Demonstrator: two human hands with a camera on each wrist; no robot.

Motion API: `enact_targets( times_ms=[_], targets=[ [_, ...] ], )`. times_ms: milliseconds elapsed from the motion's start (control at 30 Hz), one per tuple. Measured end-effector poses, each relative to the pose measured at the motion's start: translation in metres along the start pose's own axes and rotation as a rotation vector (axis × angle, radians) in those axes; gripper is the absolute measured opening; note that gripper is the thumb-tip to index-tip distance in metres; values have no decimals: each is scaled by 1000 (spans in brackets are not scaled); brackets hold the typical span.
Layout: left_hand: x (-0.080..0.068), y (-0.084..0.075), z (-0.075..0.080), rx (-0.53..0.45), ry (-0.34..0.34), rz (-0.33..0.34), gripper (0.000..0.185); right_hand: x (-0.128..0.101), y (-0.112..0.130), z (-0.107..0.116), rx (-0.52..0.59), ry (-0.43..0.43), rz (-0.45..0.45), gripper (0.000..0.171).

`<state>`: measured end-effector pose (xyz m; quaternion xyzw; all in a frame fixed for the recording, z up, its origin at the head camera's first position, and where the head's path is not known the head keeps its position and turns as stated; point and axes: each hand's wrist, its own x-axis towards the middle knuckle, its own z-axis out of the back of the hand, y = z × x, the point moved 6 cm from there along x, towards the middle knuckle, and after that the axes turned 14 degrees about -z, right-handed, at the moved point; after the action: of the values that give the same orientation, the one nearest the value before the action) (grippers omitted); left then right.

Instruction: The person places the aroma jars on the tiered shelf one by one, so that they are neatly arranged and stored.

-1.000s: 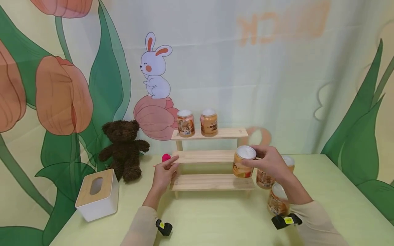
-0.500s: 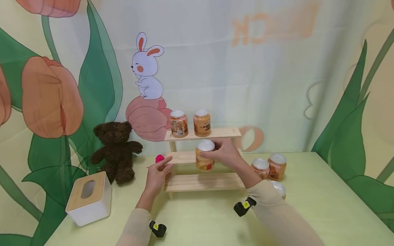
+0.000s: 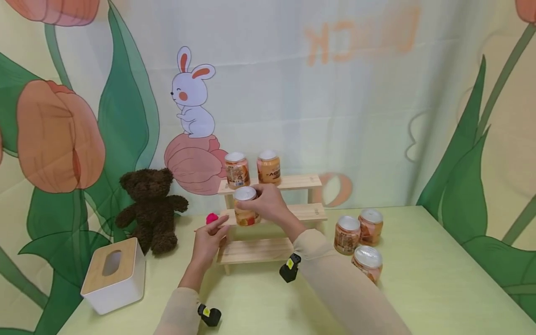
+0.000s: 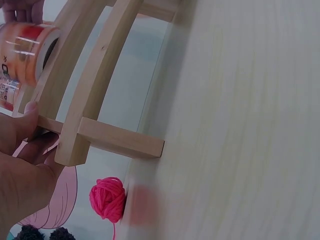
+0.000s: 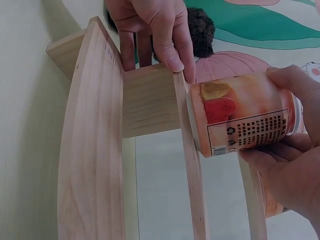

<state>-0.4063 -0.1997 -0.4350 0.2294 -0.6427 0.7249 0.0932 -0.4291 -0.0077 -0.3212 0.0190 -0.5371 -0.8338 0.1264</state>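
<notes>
My right hand (image 3: 272,207) grips a jar (image 3: 247,211) with a silver lid and an orange fruit label, thumb on one side and fingers on the other. The jar is upright at the left end of the middle tier of a three-tier wooden shelf (image 3: 259,251); in the right wrist view its base (image 5: 196,125) is right at that tier's front edge. With thumb and fingers, my left hand (image 3: 205,246) holds the shelf's left end at the middle tier. Two similar jars, a left one (image 3: 237,171) and a right one (image 3: 269,170), stand on the top tier.
Three more jars, one in front (image 3: 368,263), one at left (image 3: 347,235) and one behind (image 3: 371,226), stand right of the shelf. Left are a brown teddy bear (image 3: 152,209) and a white tissue box (image 3: 119,291) with a wooden lid. A pink yarn ball (image 4: 107,199) lies by the shelf.
My right hand has carried the jar leftward from the shelf's right end to the left end of the middle tier. My left hand stays on the shelf. The head view has turned slightly right.
</notes>
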Motion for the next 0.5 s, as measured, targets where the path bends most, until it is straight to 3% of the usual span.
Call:
enact_targets(
  times_ms=[500],
  targets=[
    [0, -2, -2, 38, 15, 3, 34, 17, 3, -13, 8, -11, 1, 53]
  ],
)
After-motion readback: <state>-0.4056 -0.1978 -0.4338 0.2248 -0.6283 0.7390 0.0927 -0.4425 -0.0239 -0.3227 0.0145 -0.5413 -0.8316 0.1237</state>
